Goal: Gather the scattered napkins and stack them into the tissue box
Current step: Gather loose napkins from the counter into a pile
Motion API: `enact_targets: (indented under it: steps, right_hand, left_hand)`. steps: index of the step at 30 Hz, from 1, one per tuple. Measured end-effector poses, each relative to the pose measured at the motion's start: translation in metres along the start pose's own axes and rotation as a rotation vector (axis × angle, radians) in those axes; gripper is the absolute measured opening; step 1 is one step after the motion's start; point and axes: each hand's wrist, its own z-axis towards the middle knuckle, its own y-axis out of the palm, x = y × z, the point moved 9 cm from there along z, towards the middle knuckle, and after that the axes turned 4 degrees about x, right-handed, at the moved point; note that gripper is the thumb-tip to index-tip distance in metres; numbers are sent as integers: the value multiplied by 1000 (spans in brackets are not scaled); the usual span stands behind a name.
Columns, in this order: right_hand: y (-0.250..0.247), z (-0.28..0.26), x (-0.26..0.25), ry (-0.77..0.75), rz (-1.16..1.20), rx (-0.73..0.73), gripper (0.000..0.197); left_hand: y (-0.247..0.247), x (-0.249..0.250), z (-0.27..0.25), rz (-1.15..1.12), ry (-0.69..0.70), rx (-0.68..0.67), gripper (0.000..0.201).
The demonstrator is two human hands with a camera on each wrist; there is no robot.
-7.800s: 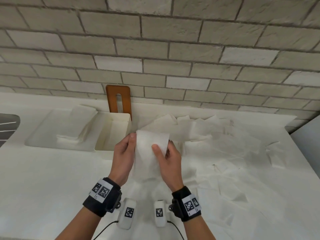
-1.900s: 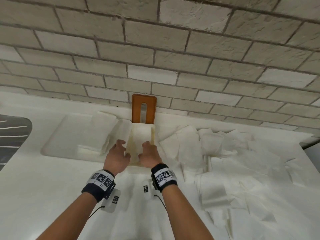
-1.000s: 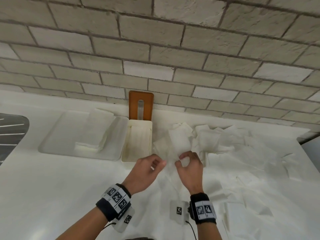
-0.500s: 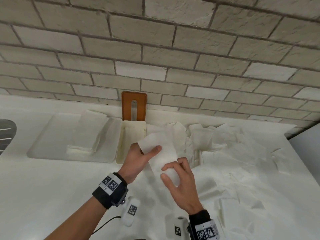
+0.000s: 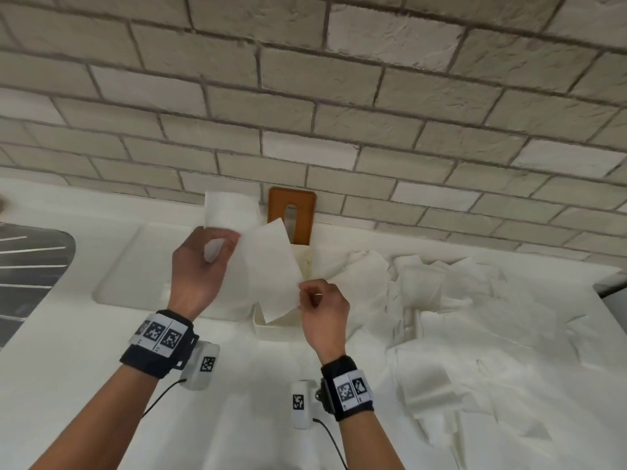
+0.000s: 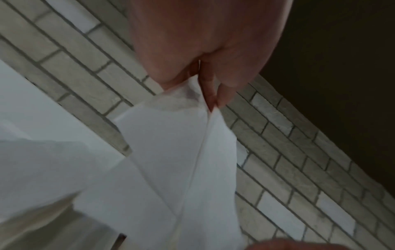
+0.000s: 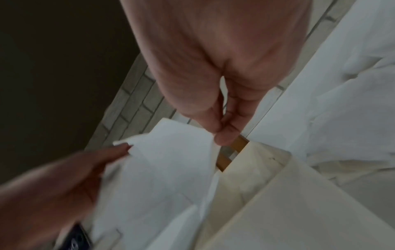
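Observation:
In the head view I hold one white napkin spread in the air above the open cream tissue box. My left hand pinches its upper left edge. My right hand pinches its right corner. A white flap stands above my left fingers; I cannot tell whether it belongs to this napkin. The left wrist view shows my fingertips pinching the creased napkin. In the right wrist view my thumb and fingers nip the napkin beside the box. Several loose napkins lie to the right.
The box's orange slotted lid leans on the brick wall behind the box. A shallow white tray sits left of the box, partly hidden by my left hand. A dark striped object lies at the far left of the white counter.
Both hands have lifted the napkin and drawn apart, spreading it over the box. My right hand has shifted from the napkin's lower part to its right corner.

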Motion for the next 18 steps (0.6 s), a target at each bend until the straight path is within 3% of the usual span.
enact_targets:
  steps: [4, 8, 11, 13, 15, 18]
  right_hand:
    - [33, 1, 15, 43, -347, -135, 20]
    - [54, -9, 15, -85, -651, -281, 27]
    - [44, -8, -2, -168, -702, -253, 20]
    - [22, -3, -25, -175, -485, -144, 19]
    - [1, -4, -47, -110, -19, -71, 21]
    - [12, -19, -66, 34, 447, -239, 38]
  left_hand:
    - [-13, -9, 6, -37, -17, -1, 10]
    - [-7, -12, 1, -228, -97, -45, 27]
    - [0, -8, -4, -330, -126, -72, 45]
    - [5, -6, -7, -376, -154, -77, 52]
    - [11, -3, -13, -413, -175, -68, 56]
    - [36, -3, -31, -539, -296, -72, 62]
